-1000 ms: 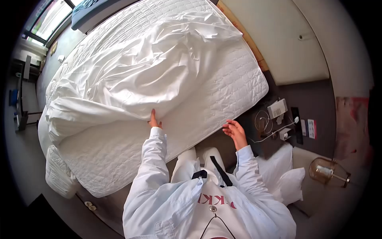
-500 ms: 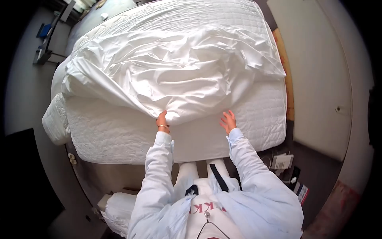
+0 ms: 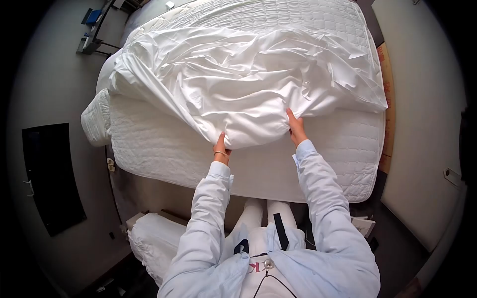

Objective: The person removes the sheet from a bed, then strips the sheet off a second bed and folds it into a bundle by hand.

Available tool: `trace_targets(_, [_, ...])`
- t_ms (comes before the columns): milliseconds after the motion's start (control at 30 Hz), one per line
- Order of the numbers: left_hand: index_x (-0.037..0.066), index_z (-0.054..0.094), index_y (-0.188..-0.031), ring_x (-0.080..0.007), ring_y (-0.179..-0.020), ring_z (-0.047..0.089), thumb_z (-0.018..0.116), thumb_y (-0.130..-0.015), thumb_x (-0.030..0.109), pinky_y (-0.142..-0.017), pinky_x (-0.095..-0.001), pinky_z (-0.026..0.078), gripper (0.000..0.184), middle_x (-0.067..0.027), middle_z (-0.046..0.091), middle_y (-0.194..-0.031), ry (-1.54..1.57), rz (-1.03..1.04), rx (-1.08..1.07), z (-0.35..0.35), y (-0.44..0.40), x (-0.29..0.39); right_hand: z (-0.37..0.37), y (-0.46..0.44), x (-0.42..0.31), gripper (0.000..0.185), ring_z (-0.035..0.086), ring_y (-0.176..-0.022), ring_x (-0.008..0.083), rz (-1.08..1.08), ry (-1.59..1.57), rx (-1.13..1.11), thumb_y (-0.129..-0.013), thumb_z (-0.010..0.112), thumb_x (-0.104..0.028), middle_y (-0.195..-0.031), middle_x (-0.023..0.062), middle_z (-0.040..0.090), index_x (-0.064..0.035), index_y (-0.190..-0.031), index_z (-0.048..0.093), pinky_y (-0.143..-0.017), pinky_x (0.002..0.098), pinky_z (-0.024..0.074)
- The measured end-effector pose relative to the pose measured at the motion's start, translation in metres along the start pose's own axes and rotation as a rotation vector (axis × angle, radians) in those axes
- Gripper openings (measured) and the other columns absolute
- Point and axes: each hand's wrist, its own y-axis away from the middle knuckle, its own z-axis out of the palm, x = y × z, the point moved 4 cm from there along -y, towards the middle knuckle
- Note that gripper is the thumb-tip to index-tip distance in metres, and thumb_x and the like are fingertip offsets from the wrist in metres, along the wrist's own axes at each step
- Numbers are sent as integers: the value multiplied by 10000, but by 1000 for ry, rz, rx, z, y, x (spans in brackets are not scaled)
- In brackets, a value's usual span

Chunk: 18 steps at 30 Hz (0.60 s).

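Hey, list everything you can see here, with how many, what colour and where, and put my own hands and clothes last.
Sheet: one, white, rumpled across the mattress
Mattress: one, white, centre
Bunched bedding: one, white, mattress's left end
Strip: one, orange-brown, mattress's right edge
Panel: one, pale, far right
Box: one, white, lower right
Bundle: one, white, lower left
Door-like rectangle: one, black, left
Blue item: one, unclear, upper left
Jacket: one, pale blue, bottom centre
Left hand: one, gripping sheet's near edge
Right hand: one, gripping sheet, further right
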Motion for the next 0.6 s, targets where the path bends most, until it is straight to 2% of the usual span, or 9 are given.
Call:
trace_targets(33, [33, 460, -1126, -253, -918, 544, 740, -658, 294, -711, -374, 493, 604, -114, 522, -1070, -30, 47, 61, 5, 11, 8, -4, 4, -6, 538, 525, -785, 149, -125, 63, -26, -752, 653, -413, -863, 106, 538, 51, -968, 487, -670, 264, 436])
trace_targets(67, [25, 455, -1130, -254, -894, 559, 740, -655, 281, -678, -366, 506, 610, -125, 530, -1057, -59, 96, 118, 8, 25, 15, -11, 6, -3, 465, 539, -798, 146, -122, 60, -22, -771, 641, -358, -842, 99, 576, 58, -957, 544, -699, 272, 432])
trace_targets(233, [14, 474, -1113, -247, -778, 603, 726, -655, 252, -594, -351, 518, 574, -122, 576, -979, -43, 181, -21, -17, 41, 51, -13, 85, -9, 427, 542, -851, 156, -390, 146, 27, -789, 625, -297, -953, 90, 595, 36, -1046, 548, -732, 269, 417])
trace_targets(333, [17, 513, -1076, -243, -783, 605, 719, -659, 220, -615, -347, 517, 508, -122, 587, -952, 26, 94, -106, -94, 60, 46, -11, 139, 34, 412, 543, -807, 126, -93, 45, -135, -780, 642, -271, -946, 70, 590, 11, -1060, 532, -656, 274, 434])
trace_targets(367, [13, 527, -1063, -246, -783, 604, 714, -663, 204, -632, -350, 517, 481, -124, 591, -943, 59, 97, -117, -114, 68, 47, -9, 160, 46, 441, 547, -769, 120, -89, -27, -170, -776, 649, -276, -940, 59, 588, -10, -1095, 503, -593, 270, 432])
trace_targets(433, [-8, 547, -1043, -267, -791, 604, 698, -677, 172, -676, -371, 514, 435, -137, 601, -937, 105, 106, -183, -156, 57, 52, -2, 210, 77, 479, 562, -790, 137, -92, -49, -139, -772, 654, -293, -970, 63, 583, -23, -1127, 478, -594, 275, 446])
trace_targets(500, [-35, 545, -1033, -282, -804, 604, 689, -679, 152, -681, -393, 513, 425, -146, 601, -946, 164, 167, -154, -207, 64, 38, -5, 248, 135, 498, 573, -883, 166, 63, -103, -122, -766, 668, -288, -1030, 68, 572, -22, -1134, 463, -685, 282, 484])
trace_targets(567, [-70, 536, -1026, -298, -812, 603, 691, -660, 134, -681, -405, 511, 446, -163, 596, -951, 149, 108, -148, -260, 46, 12, -15, 271, 197, 497, 565, -920, 163, 154, -76, -169, -768, 665, -281, -1044, 65, 570, -50, -1157, 459, -717, 314, 490])
trace_targets(600, [-83, 533, -1022, -299, -803, 602, 697, -645, 129, -687, -407, 508, 463, -170, 594, -950, 88, 92, -17, -275, 58, 5, -24, 276, 228, 483, 570, -915, 167, 193, -51, -141, -773, 658, -272, -1049, 71, 571, -52, -1156, 462, -719, 327, 497])
